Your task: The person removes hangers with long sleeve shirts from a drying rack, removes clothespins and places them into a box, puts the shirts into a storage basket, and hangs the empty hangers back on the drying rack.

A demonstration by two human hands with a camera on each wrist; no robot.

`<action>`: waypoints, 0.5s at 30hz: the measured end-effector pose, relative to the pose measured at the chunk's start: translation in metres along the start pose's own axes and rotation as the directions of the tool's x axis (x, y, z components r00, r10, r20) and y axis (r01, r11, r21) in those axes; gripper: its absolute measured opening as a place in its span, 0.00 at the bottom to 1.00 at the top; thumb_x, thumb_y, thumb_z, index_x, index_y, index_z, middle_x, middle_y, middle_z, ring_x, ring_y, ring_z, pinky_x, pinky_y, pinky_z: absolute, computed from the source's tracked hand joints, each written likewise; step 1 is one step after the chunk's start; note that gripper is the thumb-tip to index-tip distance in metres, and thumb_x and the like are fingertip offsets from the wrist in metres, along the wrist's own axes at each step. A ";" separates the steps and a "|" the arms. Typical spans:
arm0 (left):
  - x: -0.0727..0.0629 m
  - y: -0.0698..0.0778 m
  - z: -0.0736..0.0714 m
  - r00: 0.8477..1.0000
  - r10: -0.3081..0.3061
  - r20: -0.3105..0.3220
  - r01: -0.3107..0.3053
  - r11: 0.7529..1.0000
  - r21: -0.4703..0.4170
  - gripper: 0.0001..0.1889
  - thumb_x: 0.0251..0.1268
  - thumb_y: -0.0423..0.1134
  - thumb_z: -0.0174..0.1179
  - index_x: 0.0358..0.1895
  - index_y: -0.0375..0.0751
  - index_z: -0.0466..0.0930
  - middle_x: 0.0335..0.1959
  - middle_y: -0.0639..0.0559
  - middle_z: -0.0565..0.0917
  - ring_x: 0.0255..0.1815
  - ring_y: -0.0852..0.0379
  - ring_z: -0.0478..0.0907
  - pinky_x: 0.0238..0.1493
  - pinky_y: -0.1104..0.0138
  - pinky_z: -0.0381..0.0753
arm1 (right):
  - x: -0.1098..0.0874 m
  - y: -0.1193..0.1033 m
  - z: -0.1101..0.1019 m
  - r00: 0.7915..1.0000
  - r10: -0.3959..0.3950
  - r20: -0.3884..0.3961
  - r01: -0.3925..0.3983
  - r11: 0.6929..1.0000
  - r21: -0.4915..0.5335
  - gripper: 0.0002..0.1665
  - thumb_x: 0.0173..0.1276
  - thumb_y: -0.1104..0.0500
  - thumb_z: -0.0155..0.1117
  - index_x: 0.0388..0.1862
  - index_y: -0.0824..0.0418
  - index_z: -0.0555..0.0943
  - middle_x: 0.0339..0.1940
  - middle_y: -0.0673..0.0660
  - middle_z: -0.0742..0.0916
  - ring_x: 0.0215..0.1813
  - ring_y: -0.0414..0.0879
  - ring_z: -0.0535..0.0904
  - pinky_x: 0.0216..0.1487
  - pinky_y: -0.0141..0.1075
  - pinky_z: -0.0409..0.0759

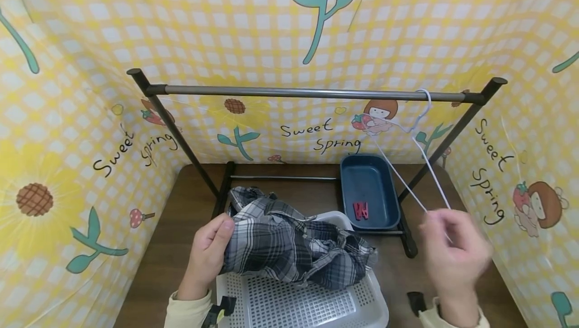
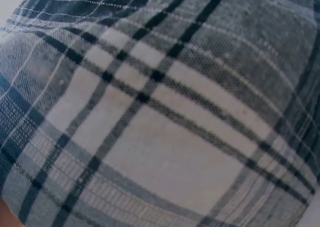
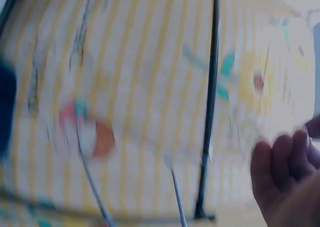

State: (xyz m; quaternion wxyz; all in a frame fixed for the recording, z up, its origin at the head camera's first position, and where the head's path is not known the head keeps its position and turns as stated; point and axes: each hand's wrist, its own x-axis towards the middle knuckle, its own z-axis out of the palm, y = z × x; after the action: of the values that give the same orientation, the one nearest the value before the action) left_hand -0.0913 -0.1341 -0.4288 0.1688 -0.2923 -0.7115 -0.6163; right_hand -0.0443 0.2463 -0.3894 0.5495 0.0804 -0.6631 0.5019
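Note:
A grey, black and white plaid garment lies bunched over a basket. My left hand grips its left end, thumb on top. The cloth fills most of the left wrist view. A thin white clothes hanger hooks over the rack's rail and slants towards me. At its near right corner my right hand, slightly blurred, has its fingers curled round the wire. In the right wrist view the curled fingers show at the right, and two hanger wires run out at the bottom.
The grey, perforated basket stands on the brown table. A dark metal rack with its rail spans the back. Beneath its right side sits a blue tray with red clothespins. Yellow checked cloth surrounds the table.

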 end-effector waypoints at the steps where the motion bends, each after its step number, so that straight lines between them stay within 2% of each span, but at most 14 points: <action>1: 0.000 0.001 0.000 1.000 0.002 0.006 -0.001 1.000 -0.007 0.16 0.72 0.18 0.44 0.27 0.38 0.70 0.19 0.49 0.64 0.19 0.57 0.62 0.21 0.66 0.63 | -0.006 0.002 0.006 0.991 0.006 0.133 -0.008 1.000 0.014 0.04 0.57 0.74 0.65 0.26 0.78 0.79 0.25 0.54 0.86 0.30 0.33 0.79 0.37 0.22 0.76; 2: 0.000 0.002 0.000 1.000 0.005 0.014 -0.005 1.000 -0.014 0.16 0.72 0.17 0.44 0.27 0.38 0.70 0.19 0.49 0.64 0.19 0.57 0.63 0.21 0.66 0.63 | -0.011 0.004 0.011 0.961 0.034 0.275 -0.037 0.999 0.006 0.03 0.59 0.74 0.66 0.29 0.75 0.81 0.27 0.53 0.86 0.31 0.33 0.80 0.38 0.23 0.76; 3: 0.000 0.002 -0.001 1.000 0.008 0.026 -0.007 1.000 -0.022 0.16 0.71 0.17 0.44 0.27 0.38 0.71 0.20 0.49 0.65 0.19 0.57 0.63 0.21 0.66 0.64 | -0.017 0.007 0.018 0.910 0.077 0.408 -0.080 0.997 -0.010 0.01 0.62 0.73 0.67 0.32 0.72 0.82 0.30 0.52 0.87 0.33 0.34 0.81 0.39 0.24 0.78; 4: 0.000 0.003 -0.001 0.999 0.014 0.042 -0.012 0.999 -0.032 0.16 0.70 0.16 0.44 0.27 0.38 0.71 0.20 0.49 0.65 0.20 0.57 0.64 0.21 0.66 0.64 | -0.022 0.010 0.025 0.845 0.121 0.521 -0.117 0.992 -0.040 0.02 0.65 0.70 0.67 0.36 0.67 0.83 0.32 0.51 0.87 0.35 0.35 0.81 0.40 0.26 0.79; 6: -0.001 0.004 -0.001 0.997 0.021 0.078 -0.017 0.999 -0.049 0.17 0.67 0.15 0.45 0.28 0.39 0.72 0.20 0.49 0.67 0.21 0.57 0.64 0.22 0.66 0.65 | -0.032 0.016 0.042 0.702 0.223 0.676 -0.218 0.971 -0.095 0.05 0.70 0.65 0.67 0.44 0.60 0.84 0.38 0.51 0.87 0.39 0.39 0.83 0.43 0.32 0.81; 8: -0.001 0.004 -0.002 0.993 0.027 0.117 -0.019 0.997 -0.069 0.16 0.64 0.14 0.47 0.29 0.39 0.73 0.21 0.49 0.68 0.21 0.57 0.65 0.23 0.66 0.66 | -0.040 0.022 0.059 0.556 0.328 0.764 -0.311 0.934 -0.175 0.10 0.75 0.57 0.63 0.52 0.56 0.83 0.45 0.50 0.87 0.45 0.43 0.83 0.47 0.39 0.81; 9: -0.002 0.005 -0.002 0.990 0.023 0.139 -0.012 0.997 -0.080 0.16 0.64 0.14 0.47 0.30 0.40 0.73 0.21 0.49 0.69 0.21 0.57 0.65 0.23 0.66 0.66 | -0.044 0.025 0.067 0.490 0.362 0.793 -0.344 0.916 -0.206 0.13 0.77 0.53 0.61 0.55 0.55 0.82 0.49 0.51 0.87 0.49 0.44 0.83 0.49 0.42 0.81; 12: -0.003 0.006 -0.002 0.981 0.012 0.195 0.008 0.994 -0.106 0.16 0.63 0.14 0.49 0.30 0.40 0.74 0.21 0.48 0.71 0.22 0.56 0.66 0.23 0.65 0.68 | -0.056 0.036 0.086 0.295 0.393 0.871 -0.477 0.850 -0.222 0.21 0.81 0.49 0.55 0.62 0.60 0.79 0.54 0.57 0.85 0.53 0.51 0.82 0.51 0.48 0.81; 13: -0.004 0.007 -0.002 0.978 0.007 0.208 0.016 0.994 -0.107 0.16 0.63 0.14 0.50 0.30 0.41 0.74 0.21 0.48 0.71 0.22 0.56 0.66 0.24 0.65 0.68 | -0.060 0.039 0.090 0.238 0.390 0.889 -0.512 0.829 -0.227 0.22 0.81 0.49 0.54 0.63 0.62 0.78 0.54 0.58 0.85 0.52 0.51 0.82 0.50 0.48 0.81; 14: -0.004 0.007 -0.002 0.976 0.003 0.218 0.021 0.994 -0.108 0.16 0.63 0.14 0.50 0.30 0.41 0.74 0.21 0.48 0.71 0.22 0.57 0.66 0.23 0.66 0.68 | -0.063 0.041 0.094 0.191 0.380 0.905 -0.546 0.807 -0.223 0.22 0.81 0.50 0.53 0.62 0.63 0.79 0.52 0.59 0.85 0.50 0.52 0.82 0.48 0.48 0.82; 15: -0.005 0.008 -0.002 0.974 -0.001 0.226 0.026 0.994 -0.106 0.16 0.64 0.15 0.50 0.30 0.42 0.74 0.21 0.49 0.71 0.22 0.57 0.66 0.23 0.66 0.68 | -0.066 0.043 0.096 0.154 0.367 0.917 -0.579 0.786 -0.217 0.21 0.81 0.51 0.54 0.60 0.65 0.79 0.50 0.59 0.85 0.48 0.52 0.82 0.47 0.48 0.83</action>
State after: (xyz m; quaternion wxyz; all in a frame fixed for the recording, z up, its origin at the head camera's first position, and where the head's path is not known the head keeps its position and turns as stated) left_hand -0.0828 -0.1362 -0.4250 0.0665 -0.3642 -0.6935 -0.6180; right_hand -0.1096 0.1651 -0.4568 -0.1286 0.1896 -0.7915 0.5666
